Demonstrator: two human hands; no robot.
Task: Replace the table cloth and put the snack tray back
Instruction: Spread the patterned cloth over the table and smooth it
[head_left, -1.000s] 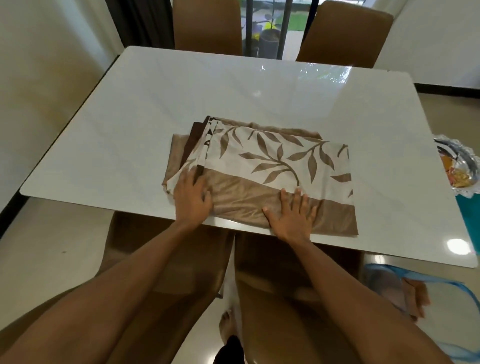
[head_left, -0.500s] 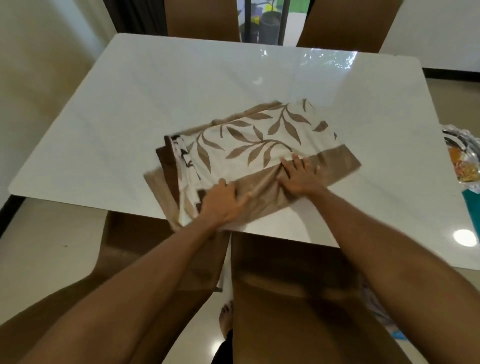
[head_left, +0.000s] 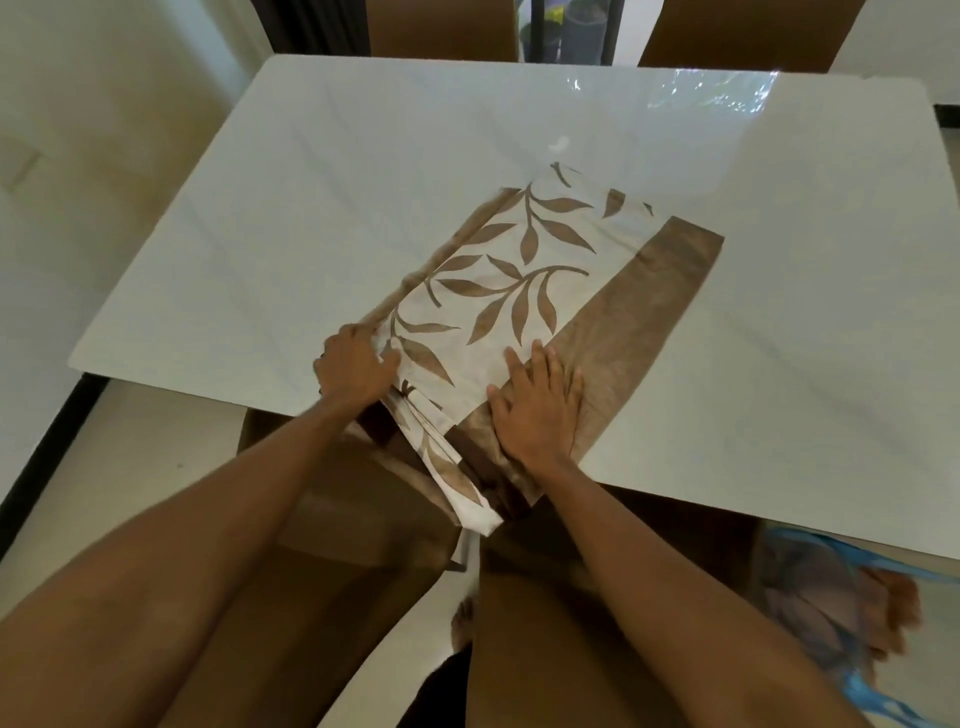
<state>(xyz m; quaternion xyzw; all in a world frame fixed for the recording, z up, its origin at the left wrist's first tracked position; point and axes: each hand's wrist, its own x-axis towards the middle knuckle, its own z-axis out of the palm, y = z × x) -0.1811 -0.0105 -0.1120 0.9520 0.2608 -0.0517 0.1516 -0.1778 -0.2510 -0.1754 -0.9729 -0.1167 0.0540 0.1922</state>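
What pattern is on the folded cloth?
The cloth has brown leaves on cream, with a brown border; head view.

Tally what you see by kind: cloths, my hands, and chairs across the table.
Cloth: 1
Hands: 2, left hand and right hand
Far chairs: 2
Total: 5

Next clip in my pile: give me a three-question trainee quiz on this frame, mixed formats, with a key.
1. True or false: the folded cream tablecloth with brown leaf print lies entirely on the glossy white table.
2. Which hand presses flat on the cloth's plain brown border? A) left hand B) right hand C) neither
3. How many brown chair backs show beyond the table's far edge?

Key: 1. False, its near end hangs over the table's near edge. 2. B. 3. Two.
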